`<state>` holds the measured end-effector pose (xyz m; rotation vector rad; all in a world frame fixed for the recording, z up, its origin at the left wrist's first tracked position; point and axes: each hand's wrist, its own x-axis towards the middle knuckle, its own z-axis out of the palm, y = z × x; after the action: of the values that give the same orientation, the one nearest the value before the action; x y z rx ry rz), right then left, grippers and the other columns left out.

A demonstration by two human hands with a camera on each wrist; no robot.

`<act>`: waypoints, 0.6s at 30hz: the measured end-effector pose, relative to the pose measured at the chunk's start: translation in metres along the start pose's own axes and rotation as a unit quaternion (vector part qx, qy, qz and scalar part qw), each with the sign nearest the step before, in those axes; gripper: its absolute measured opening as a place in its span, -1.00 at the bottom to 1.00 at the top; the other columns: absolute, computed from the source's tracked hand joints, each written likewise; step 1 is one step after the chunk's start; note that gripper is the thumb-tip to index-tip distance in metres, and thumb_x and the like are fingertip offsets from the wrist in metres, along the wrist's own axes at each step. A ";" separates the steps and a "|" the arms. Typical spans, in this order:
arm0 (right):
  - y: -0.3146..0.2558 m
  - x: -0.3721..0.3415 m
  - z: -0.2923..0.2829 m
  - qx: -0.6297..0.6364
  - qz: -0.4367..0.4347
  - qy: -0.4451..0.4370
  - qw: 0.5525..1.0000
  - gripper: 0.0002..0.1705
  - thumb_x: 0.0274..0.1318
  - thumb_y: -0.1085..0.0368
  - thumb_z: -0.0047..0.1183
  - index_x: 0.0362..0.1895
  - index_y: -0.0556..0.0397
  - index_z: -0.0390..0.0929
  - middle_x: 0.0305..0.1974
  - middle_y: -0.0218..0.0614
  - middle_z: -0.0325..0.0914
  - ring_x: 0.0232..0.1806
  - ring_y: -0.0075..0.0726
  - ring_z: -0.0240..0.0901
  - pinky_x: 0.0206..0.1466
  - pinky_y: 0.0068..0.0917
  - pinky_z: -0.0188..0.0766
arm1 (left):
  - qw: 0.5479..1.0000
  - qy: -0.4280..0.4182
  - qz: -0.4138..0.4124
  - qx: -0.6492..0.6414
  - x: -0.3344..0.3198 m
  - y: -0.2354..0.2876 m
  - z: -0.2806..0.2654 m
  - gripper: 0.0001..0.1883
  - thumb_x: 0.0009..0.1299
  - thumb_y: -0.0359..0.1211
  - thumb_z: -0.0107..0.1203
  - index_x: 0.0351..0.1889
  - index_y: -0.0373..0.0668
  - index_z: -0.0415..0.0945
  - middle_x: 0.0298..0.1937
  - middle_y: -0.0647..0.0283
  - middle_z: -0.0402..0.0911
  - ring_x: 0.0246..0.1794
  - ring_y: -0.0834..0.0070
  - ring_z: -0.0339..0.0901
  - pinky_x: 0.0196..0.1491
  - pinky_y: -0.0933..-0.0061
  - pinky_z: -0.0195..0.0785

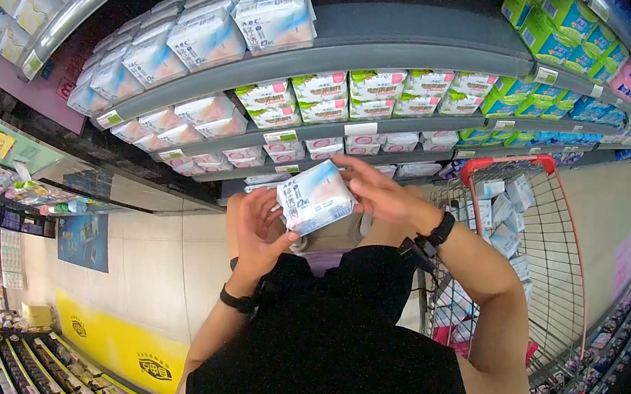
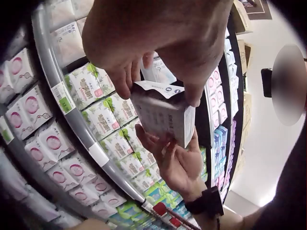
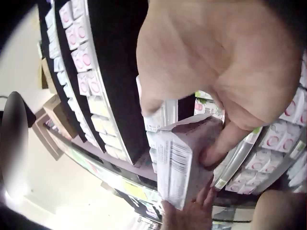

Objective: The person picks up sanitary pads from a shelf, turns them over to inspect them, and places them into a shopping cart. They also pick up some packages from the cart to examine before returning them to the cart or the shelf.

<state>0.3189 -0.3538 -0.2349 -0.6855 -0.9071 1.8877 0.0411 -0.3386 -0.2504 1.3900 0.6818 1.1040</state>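
A white pack of sanitary pads [image 1: 317,197] with blue and peach print is held between both hands in front of the body. My left hand [image 1: 257,225] grips its left side, thumb at the near corner; the left wrist view shows thumb and fingers on opposite sides of the pack [image 2: 165,115]. On the far right edge, my right hand [image 1: 387,196] holds it with fingers spread along the side. A barcode faces up on the pack [image 3: 175,163] in the right wrist view, where the right hand's thumb and fingers straddle it.
Matching packs [image 1: 208,33] stand in rows on the upper shelf, with green-and-white packs [image 1: 321,96] below. To the right is a wire shopping cart [image 1: 563,253] with a red rim, holding several similar packs [image 1: 507,222]. A yellow floor sign [image 1: 117,338] lies at lower left.
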 end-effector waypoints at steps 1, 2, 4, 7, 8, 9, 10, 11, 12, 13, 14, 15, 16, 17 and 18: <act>-0.001 -0.001 0.003 -0.020 0.023 0.007 1.000 -0.30 0.47 0.13 -0.02 0.53 -0.04 -0.02 0.28 -0.27 0.32 0.26 -0.36 0.37 0.25 -0.35 0.49 | 1.000 -0.003 0.004 0.017 0.000 0.001 0.001 0.01 0.12 -0.37 0.53 0.44 -0.20 0.03 0.36 0.01 0.35 0.40 0.24 0.32 0.38 0.16 0.23; -0.003 -0.003 0.007 -0.041 0.047 0.013 0.998 -0.28 0.46 0.14 -0.01 0.54 -0.04 -0.04 0.27 -0.28 0.32 0.25 -0.38 0.38 0.26 -0.34 0.48 | 0.999 -0.005 0.004 0.049 0.001 0.004 0.002 0.03 0.10 -0.36 0.54 0.44 -0.23 0.04 0.39 0.01 0.33 0.43 0.21 0.29 0.40 0.15 0.21; 0.001 -0.002 0.005 -0.094 0.061 0.004 0.994 -0.26 0.44 0.16 0.03 0.53 0.00 -0.04 0.26 -0.28 0.34 0.23 -0.44 0.38 0.23 -0.38 0.47 | 0.997 -0.019 0.024 0.064 0.001 0.008 0.005 0.04 0.09 -0.35 0.55 0.45 -0.23 0.05 0.42 0.00 0.31 0.45 0.20 0.27 0.41 0.14 0.19; -0.003 -0.005 0.004 -0.164 0.083 0.004 0.983 -0.27 0.41 0.17 0.08 0.49 0.01 0.01 0.28 -0.28 0.32 0.27 -0.48 0.30 0.26 -0.43 0.40 | 0.997 -0.054 0.038 0.050 0.002 0.004 0.005 0.07 0.08 -0.32 0.57 0.47 -0.25 0.05 0.47 -0.03 0.26 0.49 0.19 0.23 0.44 0.13 0.16; -0.003 -0.005 0.009 -0.171 0.033 -0.007 0.985 -0.28 0.38 0.19 0.12 0.46 0.04 0.05 0.29 -0.28 0.31 0.30 -0.46 0.24 0.31 -0.41 0.31 | 0.996 -0.068 0.039 0.039 0.003 0.001 0.005 0.08 0.07 -0.32 0.57 0.48 -0.26 0.06 0.49 -0.04 0.24 0.50 0.19 0.22 0.45 0.13 0.14; 0.000 -0.005 0.010 -0.199 0.012 -0.027 0.980 -0.26 0.37 0.20 0.13 0.46 0.05 0.04 0.29 -0.27 0.31 0.31 -0.45 0.23 0.34 -0.40 0.28 | 0.996 -0.073 0.033 0.028 0.002 -0.002 0.005 0.08 0.06 -0.31 0.57 0.48 -0.26 0.06 0.50 -0.05 0.23 0.50 0.19 0.22 0.46 0.14 0.14; 0.003 -0.003 0.011 -0.227 -0.009 -0.047 0.973 -0.25 0.37 0.21 0.15 0.47 0.06 0.03 0.29 -0.26 0.31 0.32 -0.44 0.21 0.36 -0.38 0.25 | 0.996 -0.078 0.027 0.017 0.002 -0.004 0.007 0.09 0.06 -0.31 0.58 0.48 -0.27 0.06 0.51 -0.05 0.21 0.50 0.19 0.22 0.46 0.14 0.13; 0.006 -0.003 0.012 -0.254 -0.030 -0.068 0.964 -0.24 0.36 0.22 0.16 0.47 0.07 0.02 0.29 -0.26 0.30 0.33 -0.43 0.20 0.39 -0.36 0.22 | 0.996 -0.083 0.022 0.005 0.002 -0.006 0.007 0.09 0.05 -0.31 0.58 0.48 -0.28 0.07 0.52 -0.06 0.20 0.50 0.20 0.22 0.47 0.15 0.12; 0.008 -0.005 0.016 -0.237 -0.003 -0.055 0.970 -0.22 0.34 0.25 0.18 0.46 0.08 0.00 0.28 -0.25 0.30 0.33 -0.42 0.19 0.39 -0.35 0.21 | 0.995 -0.086 0.023 0.034 0.003 -0.005 0.007 0.10 0.06 -0.30 0.57 0.50 -0.28 0.05 0.52 -0.06 0.19 0.50 0.20 0.21 0.47 0.16 0.11; 0.012 -0.004 0.017 -0.244 -0.007 -0.054 0.968 -0.23 0.34 0.25 0.17 0.45 0.08 0.00 0.27 -0.26 0.30 0.33 -0.42 0.19 0.40 -0.35 0.20 | 0.994 -0.089 0.024 0.064 0.004 -0.003 0.004 0.12 0.07 -0.29 0.57 0.51 -0.29 0.03 0.52 -0.06 0.19 0.50 0.21 0.21 0.48 0.17 0.10; 0.017 -0.003 0.015 -0.250 -0.012 -0.051 0.967 -0.23 0.34 0.26 0.17 0.45 0.08 -0.01 0.27 -0.27 0.31 0.33 -0.42 0.18 0.40 -0.36 0.19 | 0.991 -0.092 0.025 0.093 0.004 -0.001 0.004 0.13 0.08 -0.28 0.56 0.52 -0.29 0.01 0.53 -0.06 0.18 0.50 0.22 0.21 0.48 0.19 0.09; 0.021 -0.001 0.014 -0.257 -0.017 -0.049 0.965 -0.24 0.34 0.26 0.17 0.44 0.07 -0.01 0.26 -0.28 0.31 0.33 -0.42 0.18 0.40 -0.36 0.19 | 0.990 -0.103 0.011 0.098 0.003 0.003 0.005 0.16 0.10 -0.27 0.55 0.55 -0.29 -0.06 0.52 -0.06 0.18 0.50 0.22 0.21 0.48 0.19 0.09; 0.024 0.000 0.013 -0.252 -0.020 -0.040 0.967 -0.24 0.34 0.27 0.16 0.44 0.07 -0.02 0.25 -0.28 0.31 0.33 -0.42 0.18 0.40 -0.36 0.19 | 0.988 -0.114 0.000 0.103 0.003 0.008 0.006 0.19 0.12 -0.25 0.54 0.57 -0.29 -0.13 0.52 -0.06 0.17 0.49 0.23 0.21 0.47 0.20 0.09; 0.026 0.001 0.012 -0.249 -0.025 -0.032 0.968 -0.25 0.35 0.27 0.16 0.43 0.07 -0.02 0.25 -0.28 0.31 0.33 -0.41 0.18 0.40 -0.36 0.18 | 0.986 -0.126 -0.010 0.108 0.004 0.010 0.007 0.23 0.14 -0.24 0.53 0.59 -0.29 -0.19 0.52 -0.06 0.17 0.49 0.24 0.21 0.47 0.20 0.09; 0.025 0.001 0.013 -0.246 -0.031 -0.023 0.968 -0.25 0.35 0.27 0.15 0.43 0.07 -0.03 0.24 -0.28 0.31 0.33 -0.41 0.18 0.40 -0.36 0.18 | 0.987 -0.131 -0.001 0.097 0.004 0.008 0.010 0.25 0.16 -0.23 0.51 0.60 -0.28 -0.28 0.52 -0.06 0.16 0.48 0.23 0.22 0.47 0.20 0.09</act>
<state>0.2963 -0.3648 -0.2476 -0.8947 -1.4337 1.6362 0.0498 -0.3401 -0.2409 1.6659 0.6100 0.8479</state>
